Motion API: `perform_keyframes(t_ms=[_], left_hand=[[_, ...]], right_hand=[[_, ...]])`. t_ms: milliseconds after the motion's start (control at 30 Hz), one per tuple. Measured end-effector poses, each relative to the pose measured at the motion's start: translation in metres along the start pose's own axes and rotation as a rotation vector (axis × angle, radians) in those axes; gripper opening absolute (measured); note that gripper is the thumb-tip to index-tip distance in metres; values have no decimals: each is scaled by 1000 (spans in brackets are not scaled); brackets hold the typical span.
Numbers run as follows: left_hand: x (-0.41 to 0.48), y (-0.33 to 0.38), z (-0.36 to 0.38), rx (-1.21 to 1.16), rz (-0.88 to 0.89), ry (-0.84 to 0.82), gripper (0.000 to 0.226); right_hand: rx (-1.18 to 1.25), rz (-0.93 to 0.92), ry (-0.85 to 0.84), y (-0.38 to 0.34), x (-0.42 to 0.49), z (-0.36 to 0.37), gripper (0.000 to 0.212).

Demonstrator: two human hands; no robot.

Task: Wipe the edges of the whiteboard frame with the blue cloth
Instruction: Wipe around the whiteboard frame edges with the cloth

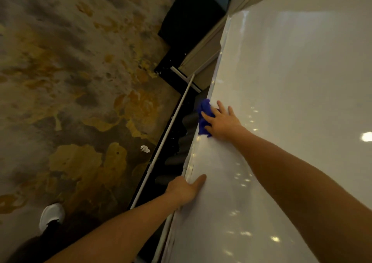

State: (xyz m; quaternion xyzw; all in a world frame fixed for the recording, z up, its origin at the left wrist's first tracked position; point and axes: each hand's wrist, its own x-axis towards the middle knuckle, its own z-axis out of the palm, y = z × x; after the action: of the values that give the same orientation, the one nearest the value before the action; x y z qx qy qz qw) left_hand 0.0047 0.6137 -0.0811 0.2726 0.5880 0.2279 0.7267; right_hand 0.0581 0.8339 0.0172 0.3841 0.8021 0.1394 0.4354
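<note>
The glossy whiteboard (291, 102) fills the right side of the head view, with its pale frame edge (216, 75) running diagonally from top centre down to the bottom. My right hand (223, 123) presses the bunched blue cloth (205, 115) against that frame edge, fingers spread over the cloth and onto the board. Lower down, my left hand (184, 189) grips the same edge, with the thumb lying on the board face and the fingers wrapped behind it, out of sight.
A thin white rail (171, 126) runs parallel to the frame, with a dark gap between them. Patterned brown and gold carpet (70, 81) lies to the left, with a crumpled white scrap (145, 148) on it. My white shoe (51, 216) shows at bottom left. A black box (189, 19) stands at top.
</note>
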Motion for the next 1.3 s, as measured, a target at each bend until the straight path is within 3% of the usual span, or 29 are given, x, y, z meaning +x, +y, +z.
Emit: perform_keyframes(t_ms=[200,300,400,500,600,767,933,1100,1167,1267,1300], left_hand=[[35,40,-24,17,-13,55,101],[51,56,-22,11,-21,5,109],[78,78,-26,-14,-9,20,101],[110,107,-39,22,25,38,87],[147,149,-48,-18,59,24,93],[198,228,-70,-33,125,-14,80],[239,250,-89,-1,74,-180,75],[265,292,-116,-84,84,-344,47],[272,302,-126,-89,-43,-445,52],[289,317,-137,-48,-212,-570,75],[295,323,-141,-53,-231,-576,81]], right_hand=[[-57,-420,5,-48,-6,17,44],[-50,-341,-39,-14,17,6,51],[-39,-205,-4,22,55,-2,58],[-14,-183,5,35,87,-6,58],[10,-179,-10,49,126,-6,56],[29,-238,18,92,174,-18,53],[28,-119,60,148,210,-24,63],[62,-401,-39,142,227,-14,47],[36,-332,-29,169,250,-22,50],[91,26,19,210,298,-47,62],[115,67,22,211,309,-53,61]])
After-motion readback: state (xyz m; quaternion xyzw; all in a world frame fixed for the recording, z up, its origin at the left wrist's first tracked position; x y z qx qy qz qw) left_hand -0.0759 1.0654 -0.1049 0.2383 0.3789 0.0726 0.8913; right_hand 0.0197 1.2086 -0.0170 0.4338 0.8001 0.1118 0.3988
